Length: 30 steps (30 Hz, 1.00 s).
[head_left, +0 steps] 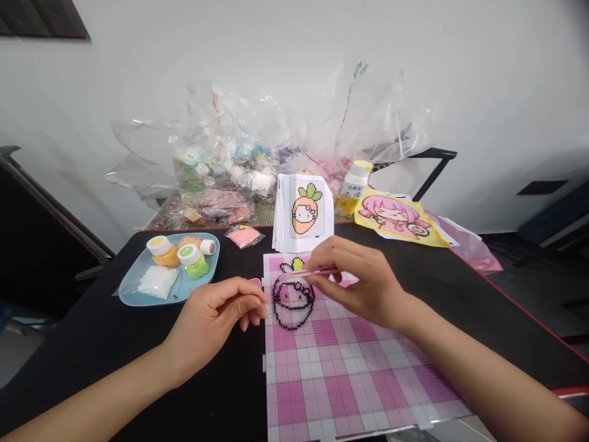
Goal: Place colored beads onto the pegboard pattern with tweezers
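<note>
From far away I see the right hand (361, 279) pinch pink tweezers (301, 274) over black beads (289, 306) on a checked board (310, 393); the left hand (218, 316) curls by its edge; jars (195, 265) sit on a blue tray (130, 283).

Left grip (214, 319) loosely curled, right grip (361, 282) pinched; both forearms (124, 390) angled inward

Two bare forearms (469, 356) with slim wrists (171, 363), bare hands (209, 325) and slender fingers (234, 290)
</note>
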Tool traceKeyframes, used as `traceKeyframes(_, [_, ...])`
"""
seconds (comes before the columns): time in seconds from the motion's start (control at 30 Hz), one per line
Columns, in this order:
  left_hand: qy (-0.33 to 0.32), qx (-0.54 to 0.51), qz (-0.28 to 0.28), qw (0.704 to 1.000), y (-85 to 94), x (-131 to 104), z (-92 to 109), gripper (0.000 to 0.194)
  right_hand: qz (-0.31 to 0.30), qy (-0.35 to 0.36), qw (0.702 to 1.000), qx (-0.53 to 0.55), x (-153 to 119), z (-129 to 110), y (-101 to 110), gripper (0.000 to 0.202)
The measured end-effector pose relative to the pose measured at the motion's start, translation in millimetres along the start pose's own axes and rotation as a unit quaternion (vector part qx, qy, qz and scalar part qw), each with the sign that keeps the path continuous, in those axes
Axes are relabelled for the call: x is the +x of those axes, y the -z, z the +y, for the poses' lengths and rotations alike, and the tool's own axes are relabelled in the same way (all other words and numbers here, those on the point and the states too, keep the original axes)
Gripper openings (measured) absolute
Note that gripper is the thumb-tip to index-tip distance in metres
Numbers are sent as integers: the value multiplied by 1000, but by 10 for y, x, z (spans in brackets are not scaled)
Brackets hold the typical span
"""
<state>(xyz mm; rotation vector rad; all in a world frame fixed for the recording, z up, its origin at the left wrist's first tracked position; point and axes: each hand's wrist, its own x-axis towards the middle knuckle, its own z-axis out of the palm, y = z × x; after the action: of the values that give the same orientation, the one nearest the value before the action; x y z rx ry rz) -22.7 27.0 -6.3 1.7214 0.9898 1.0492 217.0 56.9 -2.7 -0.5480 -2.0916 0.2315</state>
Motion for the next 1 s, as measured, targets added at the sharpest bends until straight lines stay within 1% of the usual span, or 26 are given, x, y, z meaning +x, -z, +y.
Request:
traceKeyframes(0.07, [2, -13, 3, 1000, 2, 1, 2, 19, -18, -31, 999, -37, -13, 88, 119, 4])
traceKeyframes(0.17, [0, -13, 1, 1000, 19, 6, 6, 20, -70, -82, 989, -101, -54, 243, 281, 9])
traceKeyframes(0.23, [2, -6, -1, 1000, 29, 14, 14, 19, -101, -107, 980, -132, -86, 334, 353, 11])
traceKeyframes(0.3, [13, -6, 1, 1000, 32, 24, 31, 18, -118, -127, 973, -150, -112, 398, 385, 12])
traceKeyframes(0.43, [32, -35, 15, 999, 34, 38, 63, 17, -131, -143, 969, -154, -133, 445, 361, 14])
traceKeyframes(0.6, [48, -45, 23, 998, 67, 47, 26, 18, -140, -134, 970, -148, -136, 438, 291, 14])
traceKeyframes(0.77, [55, -52, 5, 997, 104, 51, -47, 16, -143, -129, 970, -145, -139, 432, 272, 14])
traceKeyframes(0.9, [74, -62, -9, 995, 110, 50, -78, 11, -145, -132, 969, -148, -139, 431, 286, 14])
traceKeyframes(1.0, [73, -65, -11, 995, 107, 49, -82, 5, -141, -129, 968, -163, -142, 442, 310, 14])
